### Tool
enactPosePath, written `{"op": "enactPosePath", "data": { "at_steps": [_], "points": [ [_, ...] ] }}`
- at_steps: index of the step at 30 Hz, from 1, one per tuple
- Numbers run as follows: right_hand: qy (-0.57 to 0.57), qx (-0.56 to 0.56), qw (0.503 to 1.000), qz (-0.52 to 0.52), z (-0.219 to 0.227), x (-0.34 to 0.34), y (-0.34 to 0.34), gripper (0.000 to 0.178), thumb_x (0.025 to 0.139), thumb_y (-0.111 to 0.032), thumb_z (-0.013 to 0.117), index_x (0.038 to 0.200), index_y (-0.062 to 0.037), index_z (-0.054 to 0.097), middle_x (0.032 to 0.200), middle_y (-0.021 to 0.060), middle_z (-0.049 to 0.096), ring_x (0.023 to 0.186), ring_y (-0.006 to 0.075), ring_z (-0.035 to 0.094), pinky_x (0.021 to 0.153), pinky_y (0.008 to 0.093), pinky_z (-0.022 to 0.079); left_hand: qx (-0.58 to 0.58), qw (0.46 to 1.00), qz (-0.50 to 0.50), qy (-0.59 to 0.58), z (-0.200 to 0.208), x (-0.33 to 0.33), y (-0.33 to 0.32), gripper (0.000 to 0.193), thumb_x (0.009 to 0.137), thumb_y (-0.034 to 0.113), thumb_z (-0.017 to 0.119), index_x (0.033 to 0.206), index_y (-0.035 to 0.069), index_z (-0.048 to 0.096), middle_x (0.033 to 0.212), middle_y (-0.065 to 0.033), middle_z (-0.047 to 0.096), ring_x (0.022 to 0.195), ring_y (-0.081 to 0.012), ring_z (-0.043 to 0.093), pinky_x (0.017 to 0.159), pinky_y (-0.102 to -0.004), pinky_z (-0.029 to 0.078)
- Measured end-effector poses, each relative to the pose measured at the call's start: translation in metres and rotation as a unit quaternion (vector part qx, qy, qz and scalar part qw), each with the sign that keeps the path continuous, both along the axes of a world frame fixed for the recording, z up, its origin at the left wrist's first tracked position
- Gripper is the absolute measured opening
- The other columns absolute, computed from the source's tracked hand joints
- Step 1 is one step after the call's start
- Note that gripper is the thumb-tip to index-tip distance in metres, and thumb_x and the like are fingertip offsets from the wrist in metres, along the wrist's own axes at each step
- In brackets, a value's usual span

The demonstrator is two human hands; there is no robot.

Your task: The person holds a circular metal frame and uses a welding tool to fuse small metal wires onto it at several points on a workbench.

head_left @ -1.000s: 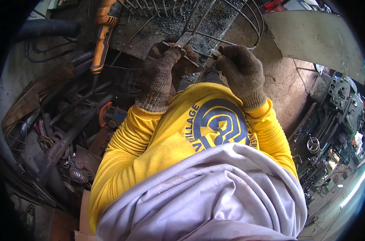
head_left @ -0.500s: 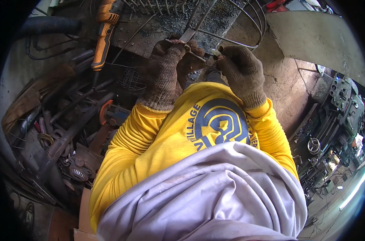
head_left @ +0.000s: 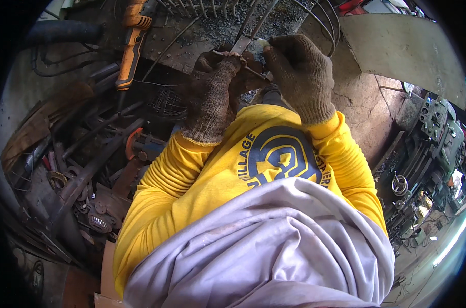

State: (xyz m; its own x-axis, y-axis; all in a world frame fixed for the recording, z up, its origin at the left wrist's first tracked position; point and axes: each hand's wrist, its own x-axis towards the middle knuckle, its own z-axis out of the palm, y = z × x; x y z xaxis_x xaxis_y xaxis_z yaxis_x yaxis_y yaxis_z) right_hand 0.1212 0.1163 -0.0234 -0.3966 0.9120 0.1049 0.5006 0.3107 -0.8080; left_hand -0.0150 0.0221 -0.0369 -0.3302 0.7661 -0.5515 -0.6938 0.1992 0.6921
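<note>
Both my hands wear brown knitted work gloves and are close together over the near edge of the bench. My left hand has its fingers curled round the end of a flat metal strip, from which thin rods run up and away over the bench. A thin rod sticks out of the left fist toward the right. My right hand pinches a small pale piece between thumb and fingers, just right of the strip. Its exact kind is too small to tell.
An orange power tool hangs at the upper left. Bent metal rods and a round wire frame lie across the gritty bench. Scrap metal is heaped to the left. Dark machinery stands at the right, below a large sheet.
My right hand has moved up and left, bringing the pale piece closer to the flat strip. My left hand keeps its grip and has hardly moved.
</note>
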Motion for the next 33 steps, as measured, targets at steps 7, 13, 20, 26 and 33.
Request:
{"op": "enactPosePath", "data": {
  "at_steps": [7,13,20,26,33],
  "points": [
    [-0.017,0.022,1.000,-0.009,0.000,-0.005,0.000,0.019,0.089,-0.026,0.073,0.093,-0.0075,0.072,0.083,0.0141,0.074,0.079,0.0328,0.074,0.071,0.0394,0.058,0.043,0.999,0.024,-0.021,-0.013,0.001,-0.003,0.019,0.096,0.010,0.062,0.114,0.006,0.059,0.104,-0.0148,0.071,0.091,-0.0297,0.074,0.081,-0.0419,0.063],
    [-0.028,0.024,0.999,0.002,0.001,-0.006,-0.001,0.018,0.090,-0.021,0.075,0.096,-0.0051,0.072,0.084,0.0124,0.075,0.076,0.0212,0.074,0.069,0.0326,0.057,0.038,0.998,0.025,-0.046,-0.003,0.002,-0.001,0.020,0.096,0.007,0.063,0.114,0.004,0.058,0.107,-0.0165,0.069,0.094,-0.0293,0.073,0.084,-0.0415,0.062],
    [-0.036,0.006,0.999,-0.020,0.006,-0.009,-0.003,0.018,0.090,-0.029,0.069,0.091,-0.0116,0.073,0.084,0.0143,0.074,0.080,0.0343,0.073,0.071,0.0408,0.058,0.021,0.999,0.031,-0.018,0.004,0.005,0.000,0.018,0.097,0.009,0.062,0.113,0.004,0.057,0.105,-0.0163,0.070,0.091,-0.0267,0.072,0.082,-0.0394,0.062],
    [-0.064,0.087,0.994,0.005,0.006,-0.012,-0.002,0.019,0.088,-0.030,0.069,0.091,-0.0115,0.073,0.081,0.0149,0.072,0.078,0.0366,0.071,0.071,0.0448,0.057,0.004,0.999,0.017,0.027,-0.001,0.006,-0.001,0.018,0.096,0.010,0.064,0.111,0.004,0.056,0.102,-0.0126,0.067,0.091,-0.0228,0.071,0.080,-0.0377,0.062],
    [-0.124,0.012,0.991,0.055,0.017,-0.006,-0.001,0.017,0.087,-0.025,0.070,0.089,-0.0082,0.072,0.080,0.0137,0.072,0.075,0.0307,0.072,0.068,0.0405,0.056,-0.001,1.000,0.007,-0.011,0.001,0.009,0.001,0.018,0.096,0.008,0.062,0.112,0.004,0.055,0.102,-0.0126,0.066,0.091,-0.0228,0.071,0.081,-0.0383,0.063]
  ]
}}
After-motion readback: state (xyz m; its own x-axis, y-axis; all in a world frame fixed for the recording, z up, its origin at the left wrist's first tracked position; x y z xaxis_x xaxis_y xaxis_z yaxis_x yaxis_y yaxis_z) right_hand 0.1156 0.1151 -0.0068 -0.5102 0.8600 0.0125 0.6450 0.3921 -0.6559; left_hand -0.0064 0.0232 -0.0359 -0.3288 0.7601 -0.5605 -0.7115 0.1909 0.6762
